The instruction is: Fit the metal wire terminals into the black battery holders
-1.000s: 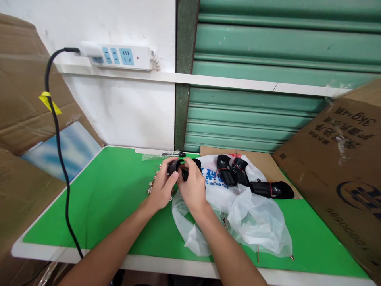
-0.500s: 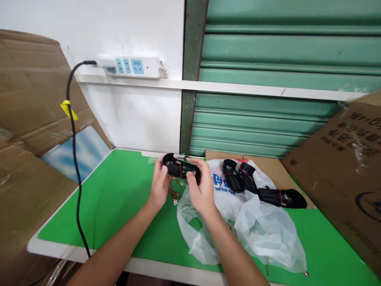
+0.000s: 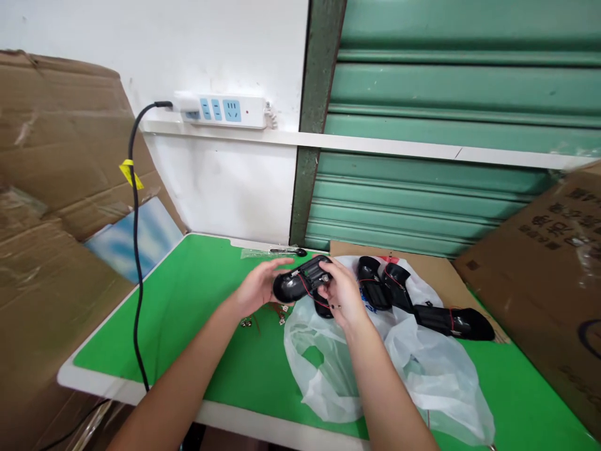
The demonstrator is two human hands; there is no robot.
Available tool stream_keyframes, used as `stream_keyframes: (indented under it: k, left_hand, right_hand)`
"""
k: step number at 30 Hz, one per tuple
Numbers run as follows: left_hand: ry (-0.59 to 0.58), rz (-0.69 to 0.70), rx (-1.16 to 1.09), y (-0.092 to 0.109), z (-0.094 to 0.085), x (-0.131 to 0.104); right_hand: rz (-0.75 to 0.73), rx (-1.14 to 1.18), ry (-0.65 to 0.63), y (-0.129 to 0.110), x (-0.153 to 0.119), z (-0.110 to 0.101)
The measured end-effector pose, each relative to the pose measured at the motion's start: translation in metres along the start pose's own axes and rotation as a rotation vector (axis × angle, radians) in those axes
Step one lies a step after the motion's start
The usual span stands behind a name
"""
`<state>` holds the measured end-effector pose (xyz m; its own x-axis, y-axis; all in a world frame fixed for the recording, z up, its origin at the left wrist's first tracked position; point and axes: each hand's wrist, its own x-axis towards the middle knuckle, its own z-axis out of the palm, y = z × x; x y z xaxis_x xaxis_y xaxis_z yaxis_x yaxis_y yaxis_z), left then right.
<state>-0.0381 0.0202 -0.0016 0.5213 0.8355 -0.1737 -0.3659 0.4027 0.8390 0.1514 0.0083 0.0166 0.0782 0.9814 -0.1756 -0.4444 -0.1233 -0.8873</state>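
Observation:
A black plastic shell [image 3: 292,287] with a red wire across it is held tilted above the green table mat. My right hand [image 3: 342,291] grips its right end, thumb on top. At its left end is my left hand [image 3: 257,287], fingers apart, the shell's rounded end close to the palm; whether they touch is unclear. Another black part [image 3: 323,307] shows just below the shell, beside my right fingers. Small metal pieces [image 3: 246,322] and little wired parts [image 3: 282,316] lie on the mat below my hands.
Several black shells [image 3: 373,285] lie on a white plastic bag [image 3: 422,369] at the right. A black spoon-like item [image 3: 300,252] in clear wrap lies behind my hands. Cardboard boxes [image 3: 539,250] flank the table. A black cable [image 3: 136,250] hangs from a power strip [image 3: 248,113].
The shell has turned so its rounded end points lower left. My left hand has opened from its grip, and the view has shifted slightly left.

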Motion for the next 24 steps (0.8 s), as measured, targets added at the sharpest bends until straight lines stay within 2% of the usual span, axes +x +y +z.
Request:
stream_keyframes:
  k: [2,6,8,12,16,19,21,24]
  left_hand:
    - [-0.067,-0.102,0.095,0.001,-0.002,0.000]
    - [-0.150,-0.179,0.217,-0.001,0.002,-0.001]
    - [-0.164,-0.174,0.244,-0.003,0.003,-0.001]
    - [-0.154,-0.068,0.249,-0.008,0.000,0.000]
    - [-0.102,-0.008,0.252,-0.011,-0.004,0.004]
    - [-0.006,0.086,0.304,-0.013,-0.006,0.008]
    - [0.082,0.172,0.368,-0.016,-0.008,0.011]
    - [0.151,0.268,0.473,-0.019,-0.009,0.013]
  right_hand:
    - [0.033,-0.087,-0.040,0.000,-0.001,0.000]
    - [0.052,-0.166,-0.094,0.002,-0.002,0.002]
    - [0.041,-0.171,-0.093,0.003,-0.003,0.002]
    - [0.031,-0.184,-0.066,0.003,-0.002,0.003]
    - [-0.035,-0.159,-0.084,0.005,0.000,0.002]
    - [-0.190,-0.137,0.014,0.005,0.002,0.001]
    - [-0.243,-0.160,0.067,0.005,0.002,0.000]
    - [-0.195,-0.236,-0.021,0.006,0.002,-0.002]
